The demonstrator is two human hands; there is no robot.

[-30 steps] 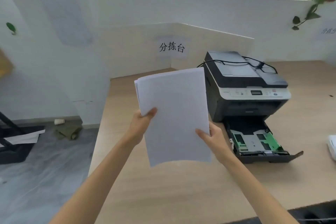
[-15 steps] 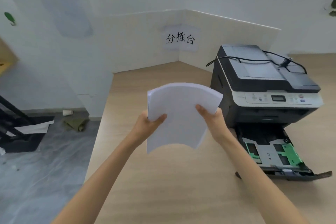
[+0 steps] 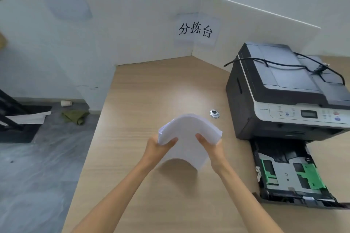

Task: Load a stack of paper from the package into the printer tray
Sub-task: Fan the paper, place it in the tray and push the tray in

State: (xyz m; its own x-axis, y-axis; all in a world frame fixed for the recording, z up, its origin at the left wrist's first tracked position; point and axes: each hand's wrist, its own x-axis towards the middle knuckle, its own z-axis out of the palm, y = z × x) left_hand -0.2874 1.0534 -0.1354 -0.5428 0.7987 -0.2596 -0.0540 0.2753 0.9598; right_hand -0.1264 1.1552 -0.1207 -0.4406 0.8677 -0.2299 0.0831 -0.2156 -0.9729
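Note:
A stack of white paper [image 3: 186, 136] is bowed into an arch above the wooden table [image 3: 144, 91], its near edge close to the tabletop. My left hand [image 3: 158, 146] grips its left side and my right hand [image 3: 213, 147] grips its right side. To the right stands a dark grey and white printer [image 3: 284, 91]. Its paper tray [image 3: 289, 174] is pulled out toward me, with green guides and no paper inside. The paper package is not in view.
A black cable [image 3: 284, 64] lies across the printer lid. A round metal grommet [image 3: 214, 113] sits in the table beyond the paper. White partition boards with a printed sign [image 3: 196, 30] stand behind. The table's left edge drops to a grey floor with clutter.
The stack went from held up flat to bent into an arch and lowered toward the table. My hands came closer together, and the view tilted downward.

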